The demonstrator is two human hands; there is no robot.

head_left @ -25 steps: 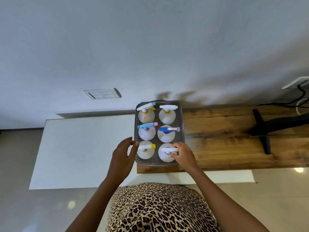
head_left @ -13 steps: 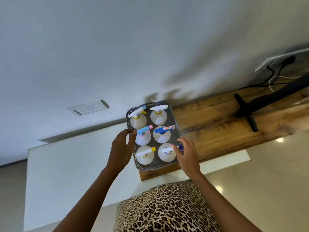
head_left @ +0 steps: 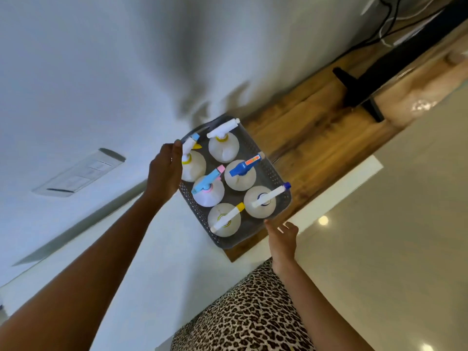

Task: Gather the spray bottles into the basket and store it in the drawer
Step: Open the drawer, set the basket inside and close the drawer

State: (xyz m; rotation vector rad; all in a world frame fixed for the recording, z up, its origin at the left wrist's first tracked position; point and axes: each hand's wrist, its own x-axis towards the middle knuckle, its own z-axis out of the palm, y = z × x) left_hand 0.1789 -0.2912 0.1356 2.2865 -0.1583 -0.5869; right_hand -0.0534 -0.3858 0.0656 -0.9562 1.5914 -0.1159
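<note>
A grey perforated basket (head_left: 274, 173) sits at the left end of the wooden top (head_left: 319, 138), partly over the white cabinet top (head_left: 131, 249). Several white spray bottles stand inside it, among them one with a blue trigger head (head_left: 240, 173) and one with a yellow-tipped nozzle (head_left: 224, 219). My left hand (head_left: 164, 171) presses against the basket's left rim, thumb and fingers curled at its far corner. My right hand (head_left: 281, 235) hovers with fingers spread just off the basket's near right corner, holding nothing.
A black monitor stand (head_left: 359, 87) and cables (head_left: 387, 19) occupy the wooden top to the right. A white wall switch plate (head_left: 78, 173) is on the wall at left. Glossy floor lies to the right. No drawer shows in view.
The view has tilted and swung. My left hand slid from the basket's near left side to its far left corner. My right hand came off the front right bottle and opened below the basket.
</note>
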